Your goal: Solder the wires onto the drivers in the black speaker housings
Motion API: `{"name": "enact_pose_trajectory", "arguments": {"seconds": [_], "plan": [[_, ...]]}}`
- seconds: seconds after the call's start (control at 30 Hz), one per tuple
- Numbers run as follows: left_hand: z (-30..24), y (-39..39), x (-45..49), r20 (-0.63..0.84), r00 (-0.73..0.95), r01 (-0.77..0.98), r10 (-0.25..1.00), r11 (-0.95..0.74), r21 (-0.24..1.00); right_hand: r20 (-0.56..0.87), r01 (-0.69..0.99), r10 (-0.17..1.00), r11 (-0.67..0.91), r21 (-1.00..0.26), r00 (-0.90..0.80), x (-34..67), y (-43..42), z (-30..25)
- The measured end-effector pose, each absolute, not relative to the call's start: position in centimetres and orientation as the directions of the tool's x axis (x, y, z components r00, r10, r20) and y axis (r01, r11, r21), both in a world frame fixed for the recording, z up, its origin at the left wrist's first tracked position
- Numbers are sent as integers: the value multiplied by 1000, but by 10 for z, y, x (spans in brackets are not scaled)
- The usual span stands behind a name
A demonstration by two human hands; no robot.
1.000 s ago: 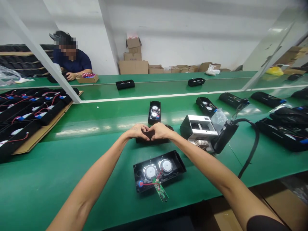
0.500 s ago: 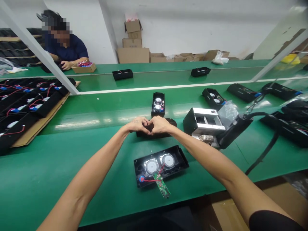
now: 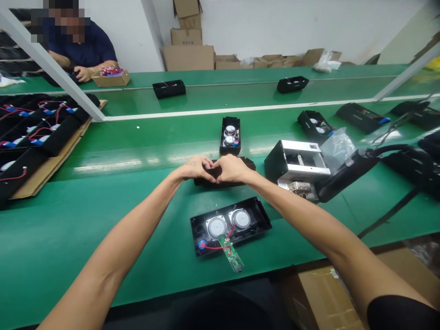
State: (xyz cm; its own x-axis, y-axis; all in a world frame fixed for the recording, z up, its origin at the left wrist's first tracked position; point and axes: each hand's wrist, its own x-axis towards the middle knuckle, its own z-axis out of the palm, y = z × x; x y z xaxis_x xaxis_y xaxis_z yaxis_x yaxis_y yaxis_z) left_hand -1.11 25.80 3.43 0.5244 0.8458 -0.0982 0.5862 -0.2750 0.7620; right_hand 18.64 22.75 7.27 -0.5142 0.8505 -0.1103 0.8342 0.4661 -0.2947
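Observation:
A black speaker housing point(image 3: 245, 162) lies crosswise on the green bench, partly covered by my hands. My left hand point(image 3: 198, 168) is closed on its left-middle part, thumb towards me and fingers curled over. From the other side my right hand point(image 3: 231, 168) is closed on it too, its fingertips meeting those of the left. Whether a small part or wire is between the fingertips is hidden. Nearer to me lies an open speaker housing point(image 3: 254, 224) with two round speakers point(image 3: 217, 227). A green circuit board point(image 3: 232, 256) on red wires hangs over its near edge.
Beyond my hands stands another open housing point(image 3: 225, 149). To the right are a black-and-silver device point(image 3: 302, 167), a plastic bag point(image 3: 338, 146) and a black handle with a cable point(image 3: 347, 176). Housings fill a cardboard tray point(image 3: 51, 172) at left. A co-worker point(image 3: 82, 46) sits across the bench.
The camera view has tilted down slightly, so the bench things and the background sit higher in the picture. My hands keep the same pose on the housing.

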Motion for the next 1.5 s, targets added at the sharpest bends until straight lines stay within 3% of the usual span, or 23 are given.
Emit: {"name": "enact_pose_trajectory", "arguments": {"seconds": [0.4,0.6,0.87,1.03,1.2,1.5], "plan": [[34,257,-11,-86,534,583,841,-293,758,-139,825,836,472,-311,-531,184,227,77],[35,256,-11,-84,546,572,834,-298,764,-215,867,857,398,-300,-468,179,227,77],[29,256,-12,-77,550,585,831,-318,746,-140,871,880,405,-277,-454,180,220,67],[18,228,-10,76,516,623,853,-435,650,-66,842,862,470,-266,-502,187,202,50],[0,187,-6,307,448,703,839,-543,459,14,828,854,509,-236,-521,187,189,32],[-11,185,-4,419,451,732,788,-596,332,47,848,869,492,-197,-493,186,187,33]]}}
